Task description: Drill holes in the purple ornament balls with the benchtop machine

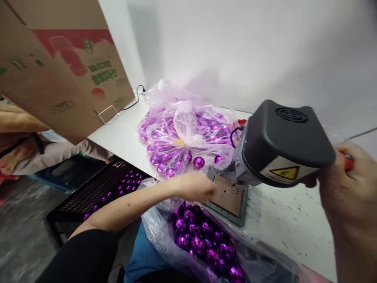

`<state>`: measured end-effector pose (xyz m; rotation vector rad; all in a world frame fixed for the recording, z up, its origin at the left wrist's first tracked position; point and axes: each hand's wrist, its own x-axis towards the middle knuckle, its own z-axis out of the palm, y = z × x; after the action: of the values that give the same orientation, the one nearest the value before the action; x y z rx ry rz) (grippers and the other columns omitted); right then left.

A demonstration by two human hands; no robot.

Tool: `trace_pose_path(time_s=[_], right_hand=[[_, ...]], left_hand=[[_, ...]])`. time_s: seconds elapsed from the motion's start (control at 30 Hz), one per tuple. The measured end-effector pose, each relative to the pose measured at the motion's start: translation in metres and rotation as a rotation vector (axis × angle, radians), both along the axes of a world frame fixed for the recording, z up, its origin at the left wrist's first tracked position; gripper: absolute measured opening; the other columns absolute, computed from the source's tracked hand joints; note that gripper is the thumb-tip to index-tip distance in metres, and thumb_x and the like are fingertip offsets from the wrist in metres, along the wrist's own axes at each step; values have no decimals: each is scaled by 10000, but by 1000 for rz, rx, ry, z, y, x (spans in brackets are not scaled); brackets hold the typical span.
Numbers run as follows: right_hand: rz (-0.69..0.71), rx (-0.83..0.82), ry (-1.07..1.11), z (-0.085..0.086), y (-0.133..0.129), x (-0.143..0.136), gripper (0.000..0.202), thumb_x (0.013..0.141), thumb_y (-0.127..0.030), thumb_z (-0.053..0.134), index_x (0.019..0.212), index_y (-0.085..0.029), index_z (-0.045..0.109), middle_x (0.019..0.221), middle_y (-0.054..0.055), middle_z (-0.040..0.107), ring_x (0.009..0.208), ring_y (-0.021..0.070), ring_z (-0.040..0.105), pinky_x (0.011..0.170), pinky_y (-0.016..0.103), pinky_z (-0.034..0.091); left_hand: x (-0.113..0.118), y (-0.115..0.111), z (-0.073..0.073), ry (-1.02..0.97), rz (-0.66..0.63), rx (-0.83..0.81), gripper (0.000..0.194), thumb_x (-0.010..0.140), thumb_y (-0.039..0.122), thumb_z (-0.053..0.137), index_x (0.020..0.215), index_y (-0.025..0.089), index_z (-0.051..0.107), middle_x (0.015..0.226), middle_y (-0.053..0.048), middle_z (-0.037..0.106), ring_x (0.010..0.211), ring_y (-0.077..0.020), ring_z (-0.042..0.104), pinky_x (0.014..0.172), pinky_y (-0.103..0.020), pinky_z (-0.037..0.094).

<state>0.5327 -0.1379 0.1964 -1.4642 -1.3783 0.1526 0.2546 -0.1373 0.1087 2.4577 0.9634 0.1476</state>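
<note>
My left hand (198,188) is closed, with its fingertips over the left part of the brown plate (226,196) on the machine's base. Whatever it pinches, if anything, is hidden. Beside it stands a bench machine with a black vented head (291,133) and a yellow warning label. My right hand (343,169) wraps round a lever with a red handle end (349,162) at the head's right. Below my left hand, shiny purple faceted balls (197,243) fill an open clear plastic bag (157,226) at my lap.
Tied clear bags of purple balls (167,157) lie on the white table (129,133), with a loose purple ball (198,162) in front. A black crate (85,186) holding more balls is lower left. A cardboard box (67,70) rises at left, near another person's arm (20,120).
</note>
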Motion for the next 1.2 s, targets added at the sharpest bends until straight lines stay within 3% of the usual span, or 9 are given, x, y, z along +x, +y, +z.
trace_pose_path(time_s=[0.13,0.27,0.4,0.57,0.73,0.83,0.93,1.03,1.2], right_hand=[[18,13,118,8,8,-19,310,843,-493,605,735,-206,558,454,-43,464,381,120,461,358,242,339],[47,4,131,10,3,-17,338,853,-510,603,758,-191,542,466,-58,471,365,103,458,339,222,334],[87,-14,136,9,1,-13,348,868,-520,592,779,-189,535,455,-69,464,351,102,457,338,218,339],[90,10,132,8,6,-15,331,887,-491,582,763,-189,529,452,-71,461,347,86,448,345,203,325],[87,9,126,9,6,-16,301,890,-464,575,762,-197,520,450,-69,464,348,84,446,342,198,307],[111,-4,116,11,4,-14,312,893,-483,564,765,-205,504,447,-68,465,340,90,438,338,205,297],[120,-19,109,11,2,-13,328,894,-501,559,765,-206,497,462,-66,468,342,88,436,341,209,298],[120,-11,124,10,3,-14,322,892,-497,565,771,-205,503,473,-67,458,348,87,438,347,215,302],[107,-9,127,9,4,-14,340,895,-516,558,764,-208,496,463,-67,454,355,90,438,365,221,302]], left_hand=[[-15,52,-22,91,438,178,216,911,131,567,1098,167,670,1162,-163,676,1022,-305,673,849,-393,499],[-10,73,-50,87,501,130,306,859,112,630,1165,121,641,1121,-201,678,1003,-347,675,868,-438,488],[-23,65,-41,-97,541,70,411,872,259,674,1267,166,614,1089,-142,696,1023,-304,657,888,-395,491],[-36,15,-29,-866,476,-805,578,895,552,577,1368,219,579,1111,-114,695,678,-145,612,619,-285,478],[-4,-22,-61,-1124,472,-1281,524,864,622,624,1162,192,638,1100,-132,715,747,-181,659,655,-314,512],[14,-20,-73,-1163,536,-1255,483,807,580,735,1045,179,607,965,-85,715,716,-167,670,638,-288,523],[24,-13,-74,-1117,632,-1013,488,796,593,742,999,171,603,836,-25,670,671,-139,640,605,-251,499],[30,-7,-75,-1056,695,-726,477,779,520,777,1064,179,605,923,-16,682,823,-149,649,753,-259,518],[38,-2,-85,-924,570,-524,531,791,419,772,1220,192,556,1181,-75,679,1076,-226,644,983,-374,492]])
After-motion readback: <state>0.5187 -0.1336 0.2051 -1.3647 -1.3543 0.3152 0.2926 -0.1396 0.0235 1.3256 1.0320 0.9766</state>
